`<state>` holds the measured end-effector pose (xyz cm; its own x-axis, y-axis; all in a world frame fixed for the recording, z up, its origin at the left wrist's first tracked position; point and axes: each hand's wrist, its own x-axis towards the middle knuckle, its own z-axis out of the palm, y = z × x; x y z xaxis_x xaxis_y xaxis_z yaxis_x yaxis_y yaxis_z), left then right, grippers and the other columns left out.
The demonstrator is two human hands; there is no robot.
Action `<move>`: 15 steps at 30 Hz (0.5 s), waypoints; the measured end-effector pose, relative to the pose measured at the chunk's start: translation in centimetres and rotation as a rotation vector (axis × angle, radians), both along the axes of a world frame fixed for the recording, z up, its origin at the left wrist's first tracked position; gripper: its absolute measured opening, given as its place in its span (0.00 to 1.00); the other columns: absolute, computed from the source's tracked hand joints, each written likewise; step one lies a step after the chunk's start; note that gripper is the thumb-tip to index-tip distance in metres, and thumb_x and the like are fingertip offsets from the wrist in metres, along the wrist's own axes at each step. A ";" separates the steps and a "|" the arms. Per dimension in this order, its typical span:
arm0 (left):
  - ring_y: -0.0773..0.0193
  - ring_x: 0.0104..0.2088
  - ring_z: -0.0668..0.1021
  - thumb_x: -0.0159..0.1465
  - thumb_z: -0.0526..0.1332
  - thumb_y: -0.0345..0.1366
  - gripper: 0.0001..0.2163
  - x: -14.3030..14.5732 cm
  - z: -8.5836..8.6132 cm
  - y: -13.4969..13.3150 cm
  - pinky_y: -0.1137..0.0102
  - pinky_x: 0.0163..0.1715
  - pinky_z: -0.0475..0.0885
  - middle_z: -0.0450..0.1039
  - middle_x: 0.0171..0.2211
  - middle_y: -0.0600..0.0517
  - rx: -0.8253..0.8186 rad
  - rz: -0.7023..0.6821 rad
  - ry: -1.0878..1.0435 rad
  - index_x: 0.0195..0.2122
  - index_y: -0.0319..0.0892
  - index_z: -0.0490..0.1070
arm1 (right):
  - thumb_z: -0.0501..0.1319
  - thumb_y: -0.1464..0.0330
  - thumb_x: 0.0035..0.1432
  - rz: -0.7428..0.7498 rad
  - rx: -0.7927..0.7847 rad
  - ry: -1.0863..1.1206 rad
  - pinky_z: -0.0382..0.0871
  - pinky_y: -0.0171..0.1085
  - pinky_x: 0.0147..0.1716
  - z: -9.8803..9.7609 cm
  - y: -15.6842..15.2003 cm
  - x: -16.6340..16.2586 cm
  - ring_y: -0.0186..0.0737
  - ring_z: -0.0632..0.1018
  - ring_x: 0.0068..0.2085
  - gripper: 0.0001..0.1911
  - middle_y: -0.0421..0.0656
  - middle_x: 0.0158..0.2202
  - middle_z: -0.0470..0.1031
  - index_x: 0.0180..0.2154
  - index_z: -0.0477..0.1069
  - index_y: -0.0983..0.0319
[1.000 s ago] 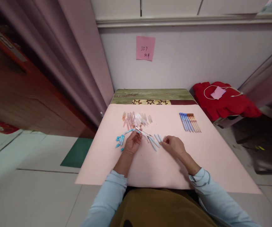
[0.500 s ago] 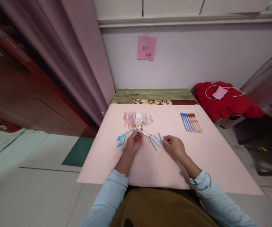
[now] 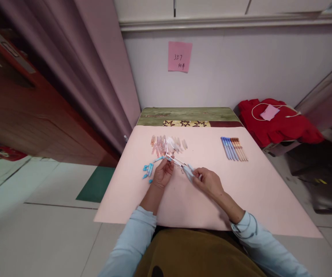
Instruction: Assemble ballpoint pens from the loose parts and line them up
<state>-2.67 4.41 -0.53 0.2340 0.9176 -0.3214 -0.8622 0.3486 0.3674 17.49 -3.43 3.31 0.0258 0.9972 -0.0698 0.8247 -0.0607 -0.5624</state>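
Observation:
My left hand is closed, its fingertips pinching a small white and light-blue pen part. Slim white pen refills lie just right of those fingertips. Pale blue pen barrels rest side by side beyond them. My right hand has thumb and fingers closed on the near ends of these barrels; how many it grips is hidden. Left of my left hand lie several bright blue pen pieces. Pinkish pen barrels and whitish ones form a group behind my hands.
A row of blue pens and brown-topped pens lies at the right on the pink sheet. Red cloth with a white cable is beyond the table's right edge. A pink note hangs on the wall.
My right hand has shifted slightly left, and the pale blue barrels that were fanned apart now sit closer together. My left hand stays in nearly the same place.

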 end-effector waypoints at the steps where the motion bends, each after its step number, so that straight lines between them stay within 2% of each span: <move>1: 0.70 0.29 0.79 0.65 0.56 0.27 0.08 0.0 0.0 0.0 0.77 0.30 0.77 0.79 0.37 0.44 0.001 0.001 -0.001 0.42 0.35 0.73 | 0.59 0.66 0.52 0.000 0.003 0.000 0.59 0.32 0.31 0.1 0.1 -0.1 0.35 0.74 0.32 0.09 0.37 0.34 0.77 0.37 0.75 0.56; 9: 0.70 0.31 0.79 0.65 0.56 0.27 0.07 0.0 -0.2 0.0 0.77 0.32 0.77 0.78 0.36 0.45 0.008 -0.003 0.005 0.37 0.35 0.73 | 0.58 0.66 0.52 0.029 -0.015 -0.020 0.58 0.32 0.30 0.6 0.1 -0.6 0.35 0.73 0.31 0.08 0.38 0.32 0.76 0.34 0.74 0.57; 15: 0.70 0.31 0.79 0.65 0.55 0.27 0.08 0.0 -0.3 0.0 0.77 0.31 0.77 0.78 0.36 0.45 0.011 -0.011 -0.010 0.40 0.35 0.74 | 0.59 0.66 0.52 0.033 0.022 0.023 0.59 0.32 0.30 0.0 -0.5 -0.1 0.35 0.73 0.31 0.07 0.37 0.32 0.76 0.34 0.74 0.57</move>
